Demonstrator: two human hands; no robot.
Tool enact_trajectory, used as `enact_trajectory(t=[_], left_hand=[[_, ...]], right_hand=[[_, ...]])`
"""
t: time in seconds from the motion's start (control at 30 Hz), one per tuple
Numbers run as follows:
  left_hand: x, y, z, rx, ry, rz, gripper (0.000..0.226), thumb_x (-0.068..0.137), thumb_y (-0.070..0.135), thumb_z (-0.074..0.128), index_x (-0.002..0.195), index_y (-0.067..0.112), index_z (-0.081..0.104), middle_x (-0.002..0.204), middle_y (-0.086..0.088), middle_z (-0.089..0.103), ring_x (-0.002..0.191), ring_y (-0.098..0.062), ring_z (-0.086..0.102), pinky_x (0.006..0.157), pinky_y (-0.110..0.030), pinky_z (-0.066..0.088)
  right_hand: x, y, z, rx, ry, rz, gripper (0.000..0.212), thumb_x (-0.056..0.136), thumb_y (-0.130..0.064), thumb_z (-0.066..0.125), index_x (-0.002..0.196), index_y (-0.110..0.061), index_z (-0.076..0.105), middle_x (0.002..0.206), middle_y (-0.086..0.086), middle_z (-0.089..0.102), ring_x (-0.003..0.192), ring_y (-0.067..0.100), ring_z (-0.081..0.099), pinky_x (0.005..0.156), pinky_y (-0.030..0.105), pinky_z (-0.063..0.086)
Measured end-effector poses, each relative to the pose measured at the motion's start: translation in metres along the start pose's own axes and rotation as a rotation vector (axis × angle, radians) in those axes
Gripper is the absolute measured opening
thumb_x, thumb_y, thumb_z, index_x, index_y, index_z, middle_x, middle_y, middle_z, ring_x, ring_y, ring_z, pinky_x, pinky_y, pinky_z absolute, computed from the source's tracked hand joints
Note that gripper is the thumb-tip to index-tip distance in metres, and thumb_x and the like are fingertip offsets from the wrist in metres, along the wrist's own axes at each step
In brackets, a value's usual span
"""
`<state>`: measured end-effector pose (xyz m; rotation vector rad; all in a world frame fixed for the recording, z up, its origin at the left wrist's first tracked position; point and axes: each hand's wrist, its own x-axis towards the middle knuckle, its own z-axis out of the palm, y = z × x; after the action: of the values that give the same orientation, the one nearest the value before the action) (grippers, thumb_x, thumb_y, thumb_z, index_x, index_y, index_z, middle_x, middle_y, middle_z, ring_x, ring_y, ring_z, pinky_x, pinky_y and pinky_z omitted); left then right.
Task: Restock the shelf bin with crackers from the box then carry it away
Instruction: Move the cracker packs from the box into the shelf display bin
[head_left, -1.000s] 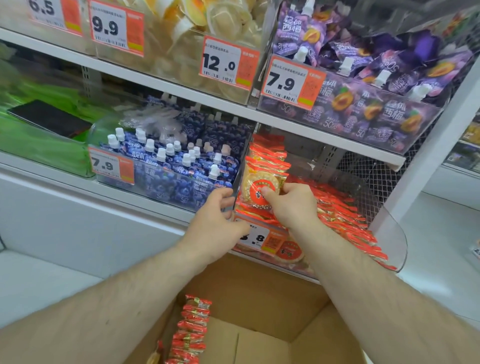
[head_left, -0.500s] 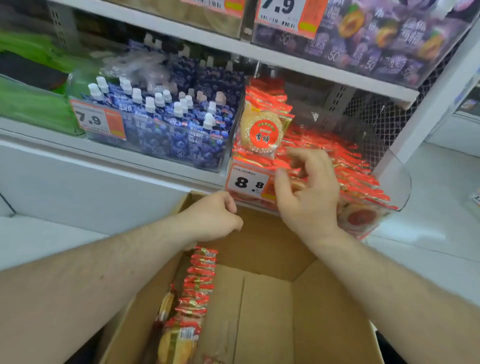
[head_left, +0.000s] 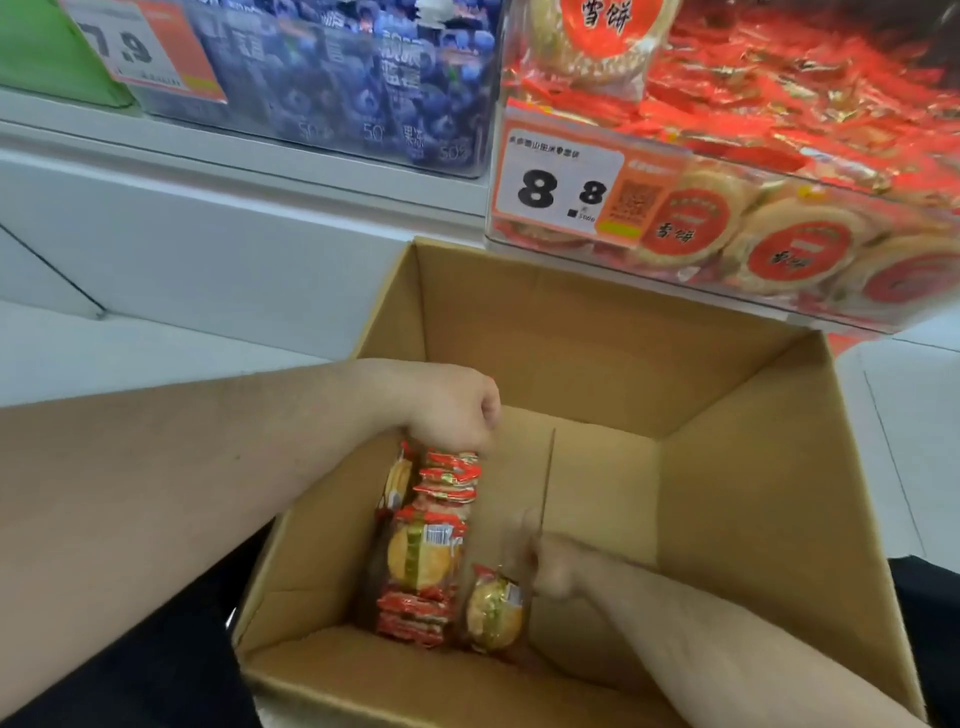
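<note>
Head view: both hands in box (head_left: 727, 467), left hand (head_left: 452, 410) fisted, right hand (head_left: 545, 564) too blurred for fingers.

Shop aisle, price tag (head_left: 558, 182) on stocked snack bin (head_left: 779, 249), white shelving (head_left: 234, 156)

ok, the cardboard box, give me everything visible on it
The cardboard box is plain brown corrugated board, open at the top, standing below the crackers bin. Its floor shows a centre seam and is mostly bare. A row of cracker packs stands along its left wall. The left hand is on the row's top; the blurred right hand reaches in beside a loose pack.
</note>
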<state>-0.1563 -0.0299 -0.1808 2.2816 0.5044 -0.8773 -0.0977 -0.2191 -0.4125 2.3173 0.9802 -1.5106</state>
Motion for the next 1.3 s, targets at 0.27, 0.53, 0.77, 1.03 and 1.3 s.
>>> enact_trajectory(t=[0.27,0.53,0.77,1.03,1.3], left_hand=[[0.007,-0.021,-0.003,-0.055,-0.011,-0.065,0.025,0.088,0.022,0.063,0.109,0.010,0.066,0.105,-0.005,0.070,0.097,-0.018,0.064,0.095,-0.043,0.051],[-0.004,-0.021,-0.012,-0.278,0.025,-0.140,0.030,0.096,0.039,0.050,0.111,0.015,0.059,0.105,-0.007,0.065,0.090,-0.020,0.063,0.076,-0.034,0.052],[-0.019,-0.019,-0.012,-0.702,-0.074,-0.317,0.072,0.091,0.068,0.038,0.144,0.020,0.037,0.137,-0.020,0.050,0.112,-0.039,0.060,0.089,-0.052,0.050],[-0.029,-0.034,-0.030,-0.881,0.289,-0.026,0.037,0.090,0.001,0.062,0.118,0.026,0.057,0.112,-0.010,0.065,0.087,-0.021,0.068,0.068,-0.034,0.060],[-0.028,-0.048,-0.035,-0.715,0.306,0.056,0.055,0.085,-0.011,0.061,0.115,0.035,0.055,0.111,-0.005,0.063,0.098,-0.022,0.066,0.081,-0.039,0.059]], right_hand=[[0.000,-0.015,0.022,0.204,-0.076,-0.010,0.045,0.087,-0.016,0.069,0.129,-0.008,0.055,0.123,0.000,0.058,0.112,0.017,0.057,0.084,0.018,0.050],[-0.038,0.010,-0.058,0.582,0.026,-0.062,0.034,0.080,-0.008,0.068,0.111,-0.018,0.056,0.092,0.008,0.068,0.064,0.011,0.063,0.051,0.021,0.041],[-0.116,-0.032,-0.108,0.487,0.946,-0.605,0.047,0.062,0.008,0.061,0.070,-0.033,0.039,0.087,-0.003,0.054,0.081,0.015,0.053,0.067,0.022,0.042],[-0.108,-0.077,-0.094,0.607,1.039,-0.417,0.040,0.079,0.006,0.058,0.114,-0.012,0.055,0.116,-0.002,0.052,0.093,0.009,0.058,0.073,0.008,0.039],[-0.029,-0.109,-0.028,0.294,0.419,-0.173,0.036,0.086,-0.020,0.064,0.122,-0.016,0.059,0.126,0.006,0.054,0.112,0.023,0.058,0.088,0.023,0.048]])
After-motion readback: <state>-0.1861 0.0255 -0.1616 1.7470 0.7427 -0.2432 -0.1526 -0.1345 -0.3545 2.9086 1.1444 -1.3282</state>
